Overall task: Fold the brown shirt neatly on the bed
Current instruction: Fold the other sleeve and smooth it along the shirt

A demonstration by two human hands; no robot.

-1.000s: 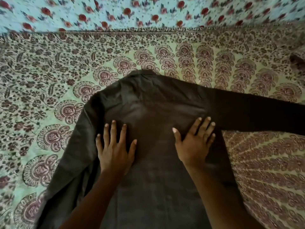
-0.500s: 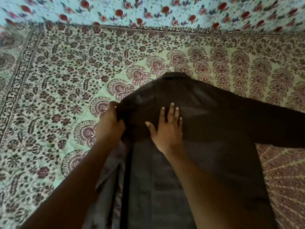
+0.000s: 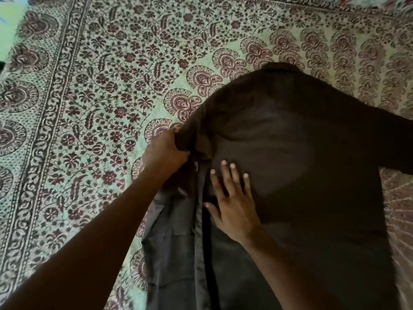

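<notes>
A person folds a brown shirt [image 3: 290, 153] laid flat, back up, on a bed spread w/ a patterned bedsheet [image 3: 89, 86]. The left hand [image 3: 165, 151], which a sec ago lay flat beside the other on the shirt's back, now pinches the cloth at the left shoulder, fingers curled round a bunched fold. The right hand [image 3: 232, 202] has slid across to the left side & presses down w/ fingers spread and straight, palm on the fabric just inside the fold line. The left sleeve and side panel [image 3: 174, 231], earlier splayed out over the sheet, are now drawn in along the body, lighter inner cloth showing. The right sleeve [image 3: 397, 142] remains stretched out toward the frame's right edge. Smoothing looks done and the first lengthwise fold appears under way; the right side is not yet folded, nor the bottom brought up.
</notes>
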